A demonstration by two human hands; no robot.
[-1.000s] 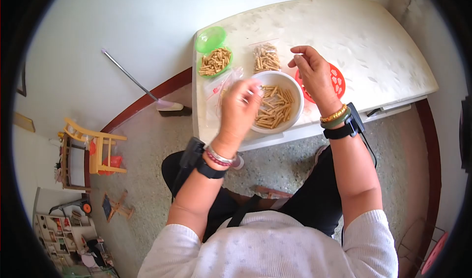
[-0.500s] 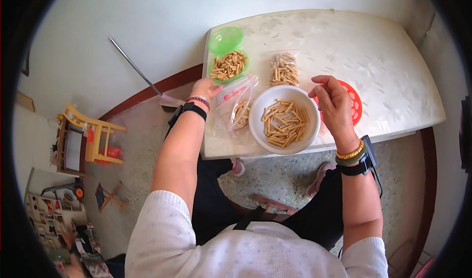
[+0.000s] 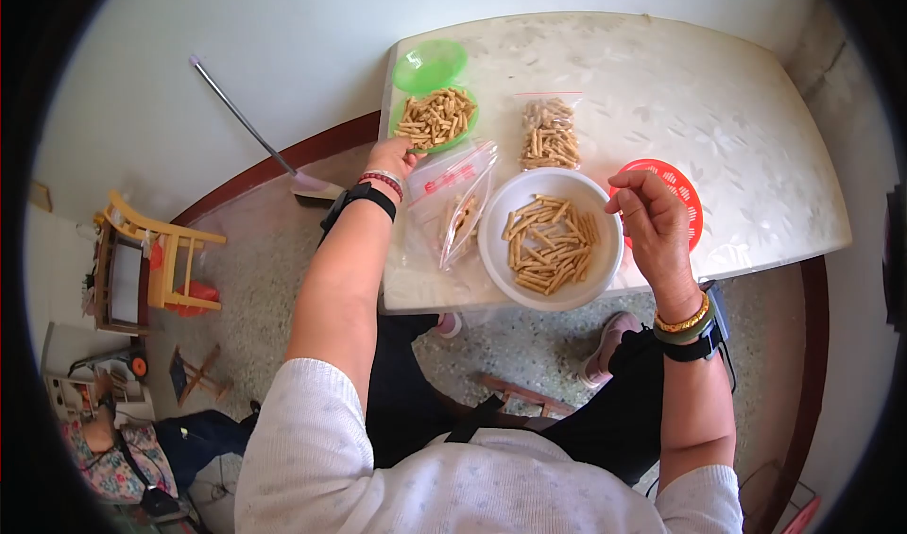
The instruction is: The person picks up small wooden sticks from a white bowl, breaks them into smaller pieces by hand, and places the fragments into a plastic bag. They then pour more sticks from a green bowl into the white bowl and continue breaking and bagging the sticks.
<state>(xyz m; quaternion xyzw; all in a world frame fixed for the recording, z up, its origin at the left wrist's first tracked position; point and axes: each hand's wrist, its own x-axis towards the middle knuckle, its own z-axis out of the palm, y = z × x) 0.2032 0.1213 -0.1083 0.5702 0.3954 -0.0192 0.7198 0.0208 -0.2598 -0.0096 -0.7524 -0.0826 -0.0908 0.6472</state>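
Note:
At the table's far left, my left hand reaches to the near edge of a green bowl full of short tan sticks. Its fingers are bent together at the rim; what they grip is hidden. My right hand hovers over the right side of a white bowl and partly covers a red slotted basket. Thumb and forefinger are curled with a gap, nothing visible between them. The white bowl holds more sticks. Between it and my left hand lies a clear zip bag with some sticks inside.
A filled bag of sticks lies behind the white bowl. A green lid or dish is at the back left of the table. On the floor at left are a broom and a wooden chair. Another person is at lower left.
My left hand has moved slightly forward to the green bowl's edge, its fingers now at the sticks. My right hand has come a little nearer me. The view has shifted slightly.

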